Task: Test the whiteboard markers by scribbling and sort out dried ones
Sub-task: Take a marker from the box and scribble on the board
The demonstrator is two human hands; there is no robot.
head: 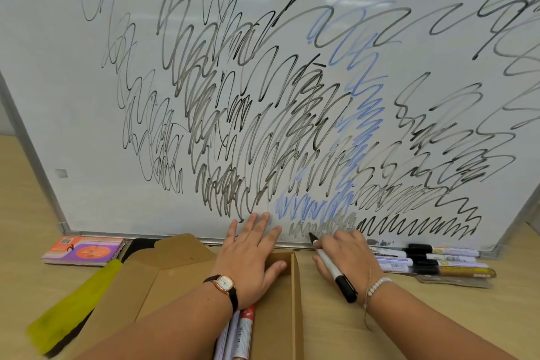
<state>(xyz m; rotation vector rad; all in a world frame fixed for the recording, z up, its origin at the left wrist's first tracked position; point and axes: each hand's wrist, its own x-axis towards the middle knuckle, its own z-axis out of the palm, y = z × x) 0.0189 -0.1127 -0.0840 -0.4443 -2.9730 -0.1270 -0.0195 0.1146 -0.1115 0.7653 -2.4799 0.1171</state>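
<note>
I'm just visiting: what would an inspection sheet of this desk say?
Surface: wooden table; whiteboard propped on it, covered in black and blue scribbles.
Job's things: black marker, tip at the board; loose markers along the board's foot, right; boxed markers in the cardboard box.
Clutter: yellow-green cloth, orange-purple pack.
Hands: left hand flat on the board; right hand grips the black marker.
Cables: nothing seen.
Surroundings: nothing seen.

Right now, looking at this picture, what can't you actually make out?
Head view only:
Markers in the cardboard box: the left arm covers them and the bottom edge cuts them off; no count possible.
Labels on the loose markers by the whiteboard: too small and blurred to read.
Print on the orange packet: too small.
</note>
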